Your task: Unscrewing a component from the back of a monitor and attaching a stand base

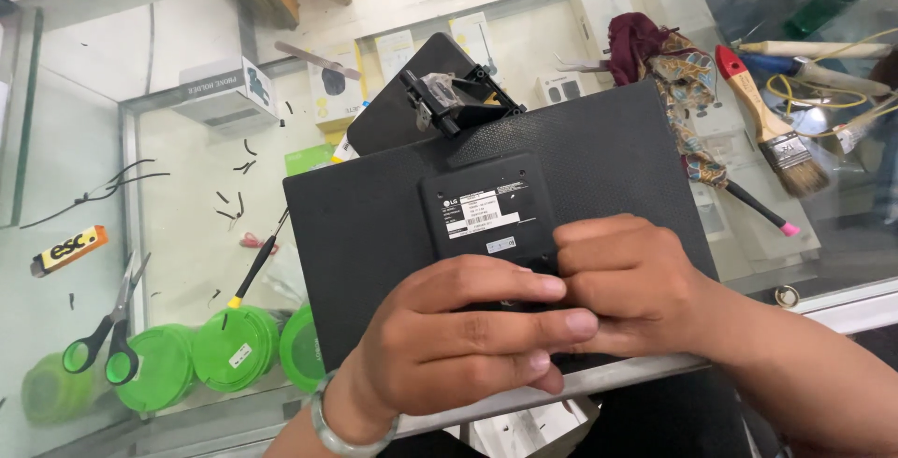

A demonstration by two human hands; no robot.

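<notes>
A black flat monitor (374, 205) lies face down on a glass counter, its back panel with a white sticker turned up. My left hand (458, 336) rests on the lower middle of the back, fingers stretched to the right. My right hand (636, 280) is curled against the same spot, fingertips meeting those of the left hand. What is under the fingers is hidden. A black stand bracket (458, 93) lies at the monitor's far edge.
Green-handled scissors (108, 332) and green round lids (234, 346) lie at the left. A screwdriver (254, 266) lies beside the monitor. A paintbrush (772, 126), a patterned cloth (687, 93) and a pink-tipped tool (762, 210) are at the right. Small boxes show under the glass.
</notes>
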